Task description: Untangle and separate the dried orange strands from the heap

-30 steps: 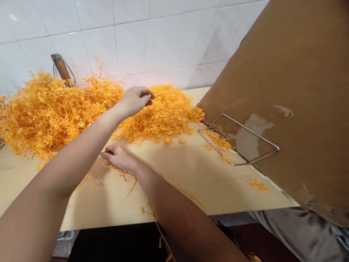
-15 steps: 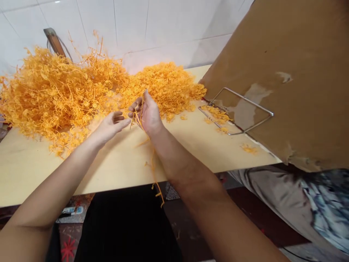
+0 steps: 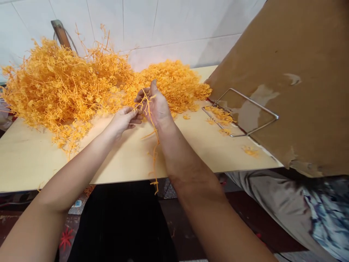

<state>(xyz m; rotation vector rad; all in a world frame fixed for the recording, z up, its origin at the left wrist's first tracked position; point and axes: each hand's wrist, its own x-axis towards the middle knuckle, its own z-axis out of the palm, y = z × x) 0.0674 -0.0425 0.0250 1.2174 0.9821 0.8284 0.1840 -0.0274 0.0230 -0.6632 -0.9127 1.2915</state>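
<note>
My right hand [image 3: 156, 105] is raised over the pale wooden table [image 3: 27, 160], fingers curled around a thin bunch of orange strands [image 3: 152, 142] that hangs down past the table's front edge. My left hand [image 3: 124, 120] touches the top of that bunch beside the right palm, fingertips pinching at the strands. Behind both hands lies a big heap of tangled orange strands [image 3: 62, 87] along the wall, with a lower, denser heap of strands [image 3: 174, 85] to its right.
A large brown cardboard sheet [image 3: 294, 72] leans over the table's right end, with a wire frame [image 3: 240, 112] and loose orange bits below it. A wooden handle [image 3: 60, 33] sticks up behind the heap. White tiled wall behind. Another person's grey trousers [image 3: 286, 211] are at the lower right.
My left hand came back from the far heap and my right hand lifted off the table; they met over the table with a bunch of strands. The view tilted down.
</note>
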